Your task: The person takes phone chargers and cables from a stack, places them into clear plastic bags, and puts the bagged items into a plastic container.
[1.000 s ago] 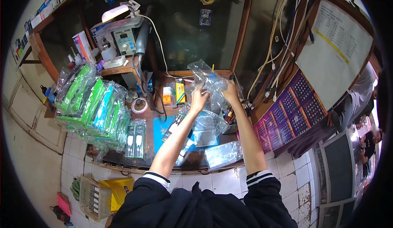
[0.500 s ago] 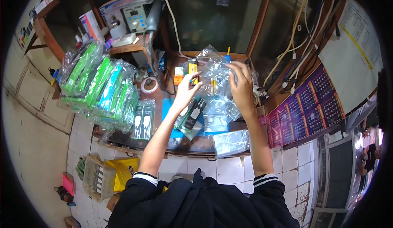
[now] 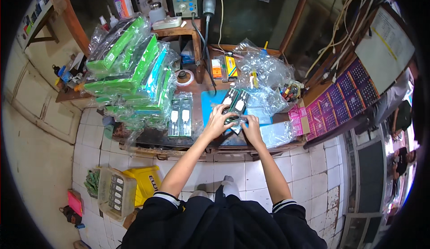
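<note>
On the blue mat [image 3: 209, 99] lie two narrow dark boxes [image 3: 238, 103] with pictures of white cables on them, angled toward the back. My left hand [image 3: 220, 119] grips their near end with bent fingers. My right hand [image 3: 252, 128] is closed at the same near end, where some clear plastic shows; exactly what it holds is unclear. Two similar boxes [image 3: 180, 117] stand out left of the mat, lying side by side. Crumpled clear plastic bags [image 3: 260, 76] are heaped behind my hands, and a flat clear package [image 3: 277, 135] lies at the right front.
A pile of green bagged boxes [image 3: 121, 83] fills the desk's left. Behind are a soldering station [image 3: 183, 3] and cables. A calendar board [image 3: 340, 97] borders the right. A bin [image 3: 115, 191] and yellow bag [image 3: 141, 184] sit on the floor. Other people [image 3: 401, 159] appear far right.
Both hands have left the crumpled bag at the back and come down toward the mat. My left hand has taken hold of the dark boxes, with my right hand beside it.
</note>
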The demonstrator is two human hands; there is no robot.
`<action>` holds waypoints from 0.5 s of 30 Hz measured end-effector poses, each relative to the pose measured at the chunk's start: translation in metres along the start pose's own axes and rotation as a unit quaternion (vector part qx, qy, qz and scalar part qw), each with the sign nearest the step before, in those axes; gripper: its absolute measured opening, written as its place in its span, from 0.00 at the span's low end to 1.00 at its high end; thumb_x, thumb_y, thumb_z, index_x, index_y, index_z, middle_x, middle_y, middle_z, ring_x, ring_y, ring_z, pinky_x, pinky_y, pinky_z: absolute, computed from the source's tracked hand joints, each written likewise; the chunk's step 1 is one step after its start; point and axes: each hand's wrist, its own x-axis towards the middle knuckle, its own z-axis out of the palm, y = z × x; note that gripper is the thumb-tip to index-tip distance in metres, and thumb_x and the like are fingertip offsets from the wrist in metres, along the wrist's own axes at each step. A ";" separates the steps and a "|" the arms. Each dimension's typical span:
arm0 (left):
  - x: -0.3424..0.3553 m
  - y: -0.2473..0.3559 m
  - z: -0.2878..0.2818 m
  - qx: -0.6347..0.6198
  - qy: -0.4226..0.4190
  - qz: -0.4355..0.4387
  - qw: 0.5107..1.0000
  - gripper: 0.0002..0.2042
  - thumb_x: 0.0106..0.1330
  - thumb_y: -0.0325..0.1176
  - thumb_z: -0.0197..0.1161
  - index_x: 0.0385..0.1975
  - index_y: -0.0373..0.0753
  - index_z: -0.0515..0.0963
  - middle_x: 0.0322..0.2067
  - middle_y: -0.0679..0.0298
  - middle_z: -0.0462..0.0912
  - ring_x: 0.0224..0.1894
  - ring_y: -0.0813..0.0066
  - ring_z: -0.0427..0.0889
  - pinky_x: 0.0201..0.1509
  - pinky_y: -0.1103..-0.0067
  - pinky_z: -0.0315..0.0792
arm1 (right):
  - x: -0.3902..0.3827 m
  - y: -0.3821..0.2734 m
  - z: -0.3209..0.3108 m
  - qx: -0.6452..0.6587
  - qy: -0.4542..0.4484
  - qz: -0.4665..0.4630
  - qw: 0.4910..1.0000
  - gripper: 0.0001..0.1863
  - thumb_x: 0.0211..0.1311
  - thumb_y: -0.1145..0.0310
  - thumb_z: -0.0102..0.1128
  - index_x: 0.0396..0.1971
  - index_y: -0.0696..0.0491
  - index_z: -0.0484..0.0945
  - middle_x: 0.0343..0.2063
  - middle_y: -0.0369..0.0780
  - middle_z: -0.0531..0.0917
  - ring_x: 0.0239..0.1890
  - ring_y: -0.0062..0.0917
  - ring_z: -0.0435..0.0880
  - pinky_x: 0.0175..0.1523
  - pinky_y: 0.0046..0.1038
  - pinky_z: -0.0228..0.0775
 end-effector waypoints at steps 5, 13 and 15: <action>-0.008 0.003 0.011 0.070 0.070 -0.009 0.995 0.16 0.45 0.40 0.65 0.36 0.50 0.76 0.47 0.59 0.67 0.53 0.58 0.61 0.54 0.66 0.57 | -0.007 -0.016 0.018 -0.057 0.062 0.005 0.996 0.14 0.42 0.76 0.60 0.33 0.61 0.72 0.35 0.47 0.72 0.42 0.40 0.67 0.48 0.35 0.60; -0.012 -0.011 0.012 0.122 0.128 -0.023 0.984 0.13 0.47 0.32 0.62 0.35 0.48 0.73 0.44 0.62 0.69 0.50 0.61 0.65 0.53 0.65 0.59 | 0.000 -0.014 0.019 -0.097 0.054 0.004 0.994 0.13 0.41 0.79 0.60 0.30 0.61 0.71 0.32 0.46 0.72 0.40 0.40 0.68 0.46 0.35 0.61; -0.014 -0.015 0.012 0.128 0.127 -0.045 0.983 0.14 0.48 0.31 0.62 0.36 0.48 0.74 0.44 0.62 0.69 0.50 0.61 0.65 0.52 0.66 0.59 | 0.003 -0.011 0.015 -0.118 0.045 -0.024 0.992 0.09 0.43 0.81 0.55 0.28 0.61 0.71 0.30 0.47 0.72 0.38 0.40 0.69 0.45 0.34 0.62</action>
